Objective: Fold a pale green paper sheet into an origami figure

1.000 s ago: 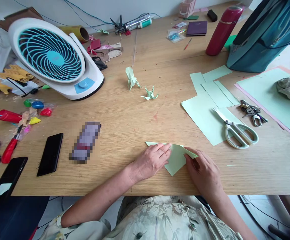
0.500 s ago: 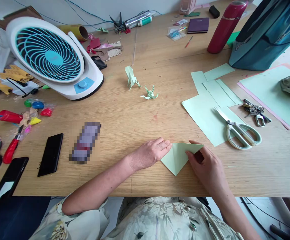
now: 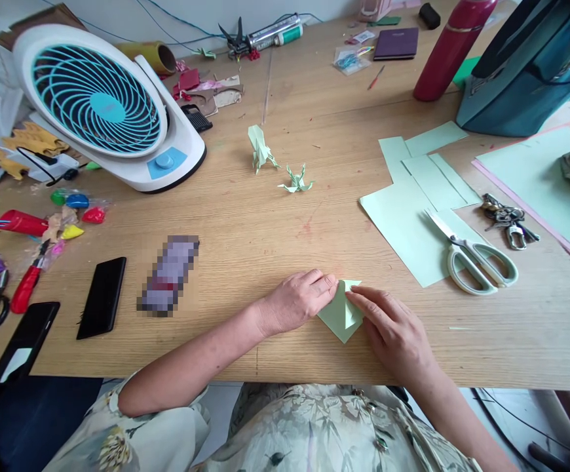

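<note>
A light green paper (image 3: 337, 320) lies near the table's front edge, its right corner folded over toward the middle. My left hand (image 3: 297, 301) keeps its fingers together on the paper's upper left corner and holds it against the table. With closed fingertips my right hand (image 3: 396, 328) presses the folded flap; the thumb is partly hidden beneath. Beyond them stand two small folded paper figures, an upright one (image 3: 261, 151) and a spiky one (image 3: 297, 179). White-handled scissors (image 3: 481, 259) rest on a green sheet (image 3: 398, 223) to the right.
A fan (image 3: 111, 108) stands at the back left, with several phones such as a black one (image 3: 101, 297) in front of it. On the right are keys (image 3: 510, 219), a red bottle (image 3: 455, 49), a teal bag (image 3: 525, 78) and more green sheets (image 3: 545, 170).
My right hand has moved left, folding the paper's right corner over toward the middle crease. My left hand stays on the upper left corner. The view has shifted slightly.
</note>
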Available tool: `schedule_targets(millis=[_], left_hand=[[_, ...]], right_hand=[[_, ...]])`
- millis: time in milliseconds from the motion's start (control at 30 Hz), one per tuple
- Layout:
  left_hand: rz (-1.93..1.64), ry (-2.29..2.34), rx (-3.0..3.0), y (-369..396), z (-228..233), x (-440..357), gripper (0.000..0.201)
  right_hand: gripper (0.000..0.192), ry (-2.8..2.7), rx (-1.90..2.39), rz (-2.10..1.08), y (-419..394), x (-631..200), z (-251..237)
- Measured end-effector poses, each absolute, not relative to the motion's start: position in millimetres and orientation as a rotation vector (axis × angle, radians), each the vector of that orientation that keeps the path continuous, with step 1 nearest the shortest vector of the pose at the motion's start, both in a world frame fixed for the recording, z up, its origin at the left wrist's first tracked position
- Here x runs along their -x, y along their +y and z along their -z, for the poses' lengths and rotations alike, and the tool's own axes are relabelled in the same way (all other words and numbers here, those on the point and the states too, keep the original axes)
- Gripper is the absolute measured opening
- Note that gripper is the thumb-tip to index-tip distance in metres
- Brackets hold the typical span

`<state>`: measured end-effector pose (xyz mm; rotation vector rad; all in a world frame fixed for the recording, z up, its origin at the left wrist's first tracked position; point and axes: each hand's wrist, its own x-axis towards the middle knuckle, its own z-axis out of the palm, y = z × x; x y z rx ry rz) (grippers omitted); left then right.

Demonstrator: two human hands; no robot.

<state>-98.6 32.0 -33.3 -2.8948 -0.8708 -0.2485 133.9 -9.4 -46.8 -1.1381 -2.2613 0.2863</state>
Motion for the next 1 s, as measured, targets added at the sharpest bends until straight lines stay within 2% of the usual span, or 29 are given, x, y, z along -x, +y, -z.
schedule_targets(millis=[100, 300, 600, 733, 900, 1000], left_hand=[[0.262, -0.925, 2.941, 30.4, 31.8, 97.3, 0.029], [0.247, -1.078, 2.997, 23.0, 31.9, 95.8, 0.051], [0.277, -1.135, 3.040, 22.8, 29.6, 94.6, 0.058], [0.351, -1.137, 3.081, 18.1, 31.3, 92.5, 0.052], [0.496, -1.076, 3.032, 8.0, 33.4, 91.8, 0.024], [0.609, -1.047, 3.007, 0.5, 35.7, 93.3, 0.017]], right_hand=[[0.044, -2.349, 1.049, -0.267, -8.4, -139.0, 48.5], [0.048, -2.475, 0.958, -0.305, -5.9, -150.2, 53.9], [0.049, -2.632, 0.896, -0.272, -1.0, -164.3, 48.4], [0.051, -2.618, 0.914, -0.312, -1.0, -163.4, 44.9], [0.053, -2.631, 0.916, -0.319, -1.4, -164.2, 47.8], [0.053, -2.648, 0.905, -0.327, -0.8, -165.8, 49.4]])
